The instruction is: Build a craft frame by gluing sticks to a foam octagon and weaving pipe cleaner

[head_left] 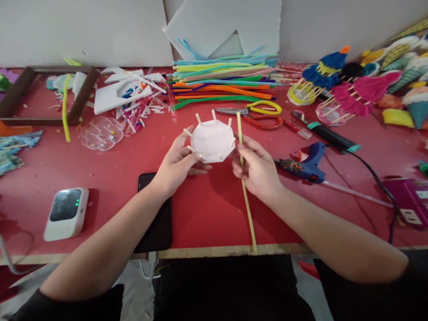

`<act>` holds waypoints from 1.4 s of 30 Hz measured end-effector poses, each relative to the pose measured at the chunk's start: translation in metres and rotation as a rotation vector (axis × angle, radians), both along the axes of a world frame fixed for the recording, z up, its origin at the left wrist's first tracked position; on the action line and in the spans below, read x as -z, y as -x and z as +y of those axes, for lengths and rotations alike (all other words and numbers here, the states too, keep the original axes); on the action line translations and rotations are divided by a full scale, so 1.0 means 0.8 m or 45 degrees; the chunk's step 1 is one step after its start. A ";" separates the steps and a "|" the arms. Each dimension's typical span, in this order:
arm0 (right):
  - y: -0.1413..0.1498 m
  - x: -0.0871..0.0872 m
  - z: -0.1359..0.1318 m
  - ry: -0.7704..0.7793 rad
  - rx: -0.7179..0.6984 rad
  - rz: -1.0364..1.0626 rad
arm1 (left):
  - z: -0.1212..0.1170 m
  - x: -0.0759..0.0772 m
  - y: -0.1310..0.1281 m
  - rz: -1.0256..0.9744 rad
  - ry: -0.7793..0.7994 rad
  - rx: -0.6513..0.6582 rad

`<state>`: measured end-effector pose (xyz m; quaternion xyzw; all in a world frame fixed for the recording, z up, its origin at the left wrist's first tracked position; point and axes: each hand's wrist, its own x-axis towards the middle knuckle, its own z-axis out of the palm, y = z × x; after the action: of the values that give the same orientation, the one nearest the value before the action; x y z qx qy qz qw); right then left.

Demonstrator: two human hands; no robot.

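Note:
My left hand (177,162) grips a white foam octagon (213,140) from its left edge, above the red table (207,214). Short wooden pegs stick out around the octagon's rim. My right hand (256,167) is closed around a long pale yellow pipe cleaner (245,191), held nearly upright. The pipe cleaner's upper end rises past the octagon's right edge, and its lower end reaches the table's front edge.
A blue glue gun (309,165) lies right of my right hand, its cord running to a purple power strip (406,200). Yellow-handled scissors (257,108) and a stack of coloured pipe cleaners (224,80) lie behind. A black phone (155,223) and a white device (66,213) sit front left.

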<state>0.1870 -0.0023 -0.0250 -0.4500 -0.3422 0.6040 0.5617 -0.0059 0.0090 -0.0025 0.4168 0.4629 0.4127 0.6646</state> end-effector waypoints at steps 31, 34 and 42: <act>-0.011 -0.009 0.008 0.040 -0.244 0.074 | 0.013 -0.017 -0.030 -0.359 0.131 0.062; -0.006 -0.008 0.008 0.058 -0.239 0.086 | 0.010 -0.011 -0.029 -0.357 0.109 0.064; -0.002 -0.002 0.007 0.004 -0.313 0.025 | 0.019 -0.006 -0.019 -0.362 0.185 0.023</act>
<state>0.1889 0.0035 -0.0232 -0.3996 -0.3885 0.6733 0.4859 0.0095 0.0242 0.0020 0.3091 0.3890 0.4271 0.7555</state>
